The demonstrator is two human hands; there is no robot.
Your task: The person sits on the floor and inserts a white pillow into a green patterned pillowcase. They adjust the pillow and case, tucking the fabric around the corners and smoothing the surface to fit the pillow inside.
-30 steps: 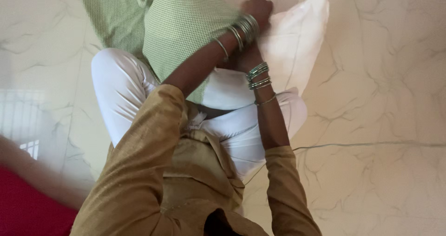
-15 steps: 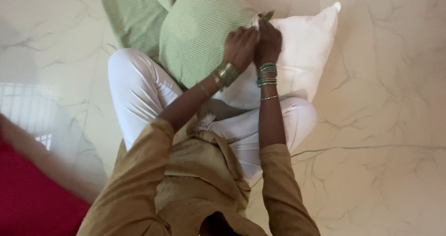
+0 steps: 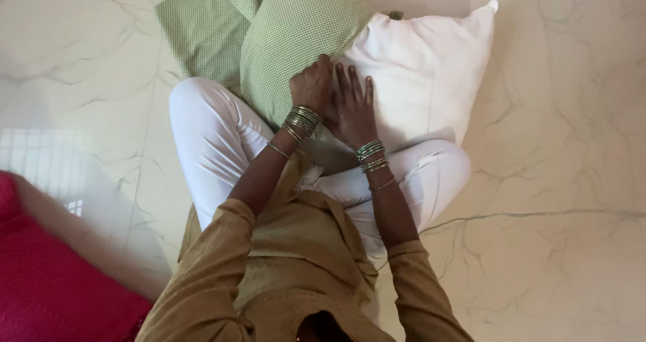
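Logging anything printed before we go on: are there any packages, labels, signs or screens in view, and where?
None in view: only a white pillow half inside a green checked cover on the pale marble floor, under both hands, and a red cloth at lower left.

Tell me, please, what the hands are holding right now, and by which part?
Neither hand plainly grips anything. The right hand lies flat, fingers spread, on the white pillow. The left hand rests at the edge of the green checked cover; whether it pinches the fabric cannot be told.

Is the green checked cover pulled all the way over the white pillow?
No, the green checked cover sits only on the left end, leaving most of the white pillow bare.
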